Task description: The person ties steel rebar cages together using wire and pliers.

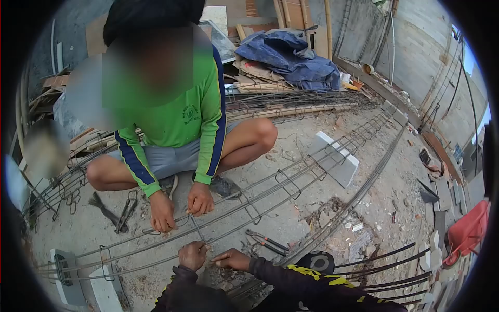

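Note:
At the near bar of a long steel rebar cage (280,185), my left hand (193,255) is closed by a square stirrup; what its fingers hold is too small to tell. Just right of it, my right hand (232,259) is closed in a pinch, fingertips pointing at the same joint, the pinched thing not clear. Across the cage squats a co-worker in a green shirt (179,122), both hands at the far bar near that stirrup (196,226). Pincers with red and black handles (267,242) lie on the ground right of my hands.
White blocks (335,158) prop the cage at right and others (108,288) at left. Long loose bars (358,196) run diagonally at right. Wire (106,210) and another tool (127,212) lie by the co-worker. A blue tarp (296,57) covers boards behind; a red wheelbarrow (467,229) stands far right.

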Demonstrator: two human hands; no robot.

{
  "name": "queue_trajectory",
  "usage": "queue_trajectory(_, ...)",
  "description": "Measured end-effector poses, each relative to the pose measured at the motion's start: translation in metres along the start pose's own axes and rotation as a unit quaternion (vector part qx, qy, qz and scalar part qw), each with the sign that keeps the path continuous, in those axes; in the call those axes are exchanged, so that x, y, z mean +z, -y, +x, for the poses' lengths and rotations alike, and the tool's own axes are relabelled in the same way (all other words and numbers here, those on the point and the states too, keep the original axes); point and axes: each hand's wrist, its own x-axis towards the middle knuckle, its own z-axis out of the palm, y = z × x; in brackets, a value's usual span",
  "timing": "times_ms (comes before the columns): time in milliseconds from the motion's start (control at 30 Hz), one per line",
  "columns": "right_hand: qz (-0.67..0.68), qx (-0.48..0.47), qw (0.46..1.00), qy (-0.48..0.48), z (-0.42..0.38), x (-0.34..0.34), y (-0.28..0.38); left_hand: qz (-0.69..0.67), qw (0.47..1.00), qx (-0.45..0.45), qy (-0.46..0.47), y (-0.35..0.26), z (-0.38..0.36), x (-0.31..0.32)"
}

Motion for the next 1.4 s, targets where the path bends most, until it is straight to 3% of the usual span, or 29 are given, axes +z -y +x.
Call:
queue_trajectory(100,0.02,0.009,0.999,-0.05,0.015,0.017,-0.025,-0.007,1.0,0.009,0.001,-0.003,0.0,-0.003)
queue_trajectory(167,-0.038,0.059,0.997,-0.028,0.011,0.015,-0.016,-0.004,1.0,0.003,0.011,-0.004,0.002,-0.003)
queue_trajectory(333,0.058,0.071,0.994,-0.055,0.012,0.018,-0.024,-0.012,1.0,-0.002,0.027,-0.002,0.004,-0.005)
queue_trajectory(400,0.101,-0.002,0.99,-0.094,0.013,0.019,-0.029,-0.005,0.999,-0.016,0.039,-0.002,0.005,-0.005)
queue_trajectory(567,0.178,-0.009,0.974,-0.14,0.022,0.015,-0.038,-0.019,0.997,-0.045,0.055,-0.005,0.001,-0.005)
queue_trajectory(733,0.217,-0.067,0.963,-0.144,0.022,0.018,-0.036,-0.089,0.995,-0.033,-0.024,0.005,0.005,0.003)
queue_trajectory(1167,0.266,-0.109,0.938,-0.193,0.02,0.012,-0.011,-0.144,0.989,0.01,-0.011,0.003,0.004,-0.005)
queue_trajectory(1400,0.257,-0.087,0.943,-0.192,0.032,0.014,-0.015,-0.153,0.988,0.005,0.035,-0.004,0.003,-0.019)
